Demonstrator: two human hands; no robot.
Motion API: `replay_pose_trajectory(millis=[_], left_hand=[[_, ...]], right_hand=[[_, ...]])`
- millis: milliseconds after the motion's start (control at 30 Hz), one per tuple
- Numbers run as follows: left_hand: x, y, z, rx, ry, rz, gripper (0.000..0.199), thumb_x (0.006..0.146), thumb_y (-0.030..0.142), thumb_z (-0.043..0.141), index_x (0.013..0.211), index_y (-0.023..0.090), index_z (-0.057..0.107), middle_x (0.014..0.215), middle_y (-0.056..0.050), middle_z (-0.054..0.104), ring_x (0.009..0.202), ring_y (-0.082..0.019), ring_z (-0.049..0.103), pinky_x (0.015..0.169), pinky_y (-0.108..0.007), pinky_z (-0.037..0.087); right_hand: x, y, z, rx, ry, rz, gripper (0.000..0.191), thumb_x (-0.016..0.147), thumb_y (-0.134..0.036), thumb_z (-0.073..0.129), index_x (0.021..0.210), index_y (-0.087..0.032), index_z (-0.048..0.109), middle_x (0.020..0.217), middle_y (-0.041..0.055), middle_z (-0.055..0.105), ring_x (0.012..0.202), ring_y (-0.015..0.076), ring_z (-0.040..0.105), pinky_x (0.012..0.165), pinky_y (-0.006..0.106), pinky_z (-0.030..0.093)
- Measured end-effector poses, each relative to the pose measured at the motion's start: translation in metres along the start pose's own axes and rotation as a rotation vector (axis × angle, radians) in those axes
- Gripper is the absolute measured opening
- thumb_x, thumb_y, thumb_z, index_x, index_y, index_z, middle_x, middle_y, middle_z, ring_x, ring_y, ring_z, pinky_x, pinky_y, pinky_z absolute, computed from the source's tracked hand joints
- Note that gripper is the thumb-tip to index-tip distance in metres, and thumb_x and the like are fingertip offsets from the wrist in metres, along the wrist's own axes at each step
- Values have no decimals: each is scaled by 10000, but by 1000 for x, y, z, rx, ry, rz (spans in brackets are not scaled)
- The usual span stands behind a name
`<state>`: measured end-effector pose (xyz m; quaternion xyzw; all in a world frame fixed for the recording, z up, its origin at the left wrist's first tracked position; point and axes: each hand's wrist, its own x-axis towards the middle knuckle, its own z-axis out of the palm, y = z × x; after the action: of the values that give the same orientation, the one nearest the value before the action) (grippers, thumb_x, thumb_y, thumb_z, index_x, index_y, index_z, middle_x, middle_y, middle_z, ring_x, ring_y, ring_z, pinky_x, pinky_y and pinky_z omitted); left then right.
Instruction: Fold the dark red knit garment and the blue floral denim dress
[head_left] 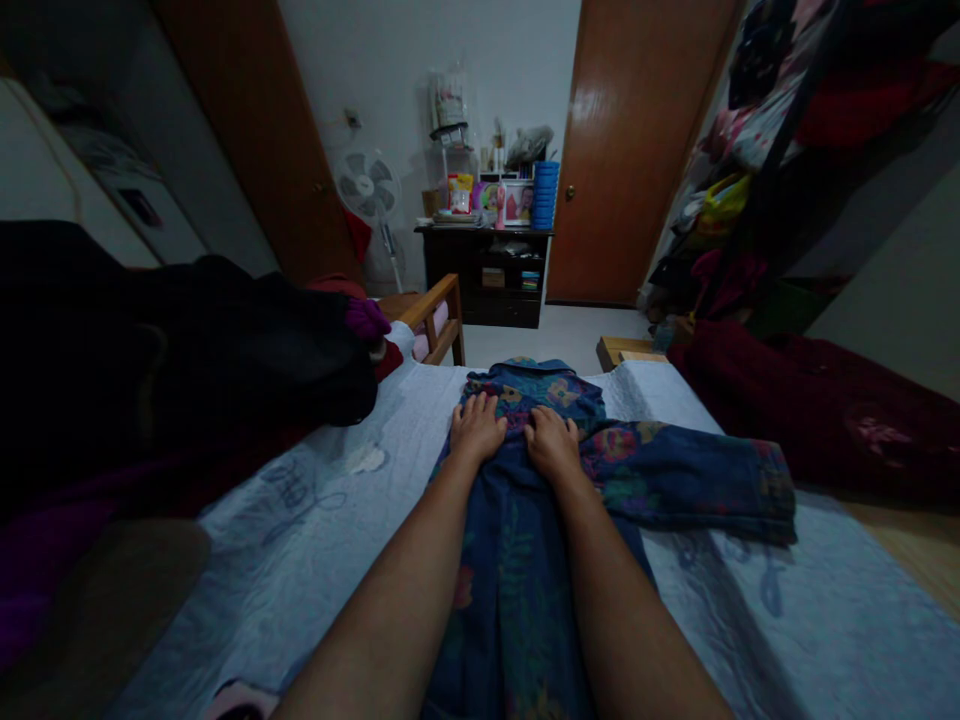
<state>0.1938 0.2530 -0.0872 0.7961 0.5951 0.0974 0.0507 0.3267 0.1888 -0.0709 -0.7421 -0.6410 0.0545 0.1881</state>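
A blue denim coat (517, 560) with a floral print lies on the light blue bedspread (405, 530), its collar at the far end. One sleeve (697, 475) stretches out to the right; I cannot see the other sleeve clearly. My left hand (478, 428) rests on the upper left of the coat, fingers spread over the cloth. On the upper right, near where the sleeve begins, my right hand (553, 440) lies with its fingers apart and slightly bent. Both palms face down on the fabric, side by side, and my forearms cover part of the coat.
Dark clothes (247, 340) are heaped on the left, and a dark red cloth (832, 415) lies at the right. Beyond the bed stand a wooden chair (442, 310), a white fan (369, 187) and a black cabinet (480, 280). Clothes hang at the upper right.
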Motion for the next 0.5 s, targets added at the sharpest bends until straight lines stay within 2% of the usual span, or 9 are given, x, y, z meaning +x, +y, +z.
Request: replay_pose_trajectory(millis=[100,167,267,367,433,500], left_hand=[[2,-1,-1,-29,54,14,547,936,479,375,1415,221,428,1517,-81,393,1397,-269,314,1126,-479,263],[7,-3,-2,-56,120,11,467,947,467,372,1331,238,508,1426,-81,492,1320,-264,409,1078,-454,334],[22,-11,-8,-90,168,-29,344,965,334,352,1204,235,579,1254,-84,582,1174,-236,528,984,-380,421],[43,-26,-17,-100,154,-13,359,937,215,378,1256,261,537,1267,-69,539,1092,-189,580,896,-289,459],[59,-38,-24,-90,112,22,399,898,240,472,1286,320,519,1344,-40,473,1044,-183,604,841,-270,472],[75,-48,-31,-30,13,78,381,862,328,554,1242,333,562,1409,-31,409,1037,-202,607,837,-279,469]], right_hand=[[-5,-1,2,-68,-19,47,504,953,-392,380,1407,-183,445,1503,112,405,1403,271,293,1126,527,166],[-7,-3,1,-82,-18,52,543,951,-417,368,1435,-174,413,1524,110,374,1411,280,277,1132,531,148],[-8,-6,1,-81,-3,54,557,942,-422,371,1437,-172,413,1528,109,368,1401,285,293,1135,521,148],[-7,-7,2,-82,13,65,556,931,-418,389,1428,-172,425,1518,110,385,1394,289,305,1134,516,152],[-6,-7,3,-85,17,76,551,923,-413,405,1420,-176,433,1511,110,394,1390,289,310,1133,515,152],[-5,-7,4,-80,20,81,546,917,-408,416,1414,-183,437,1509,111,396,1388,288,313,1132,514,153]])
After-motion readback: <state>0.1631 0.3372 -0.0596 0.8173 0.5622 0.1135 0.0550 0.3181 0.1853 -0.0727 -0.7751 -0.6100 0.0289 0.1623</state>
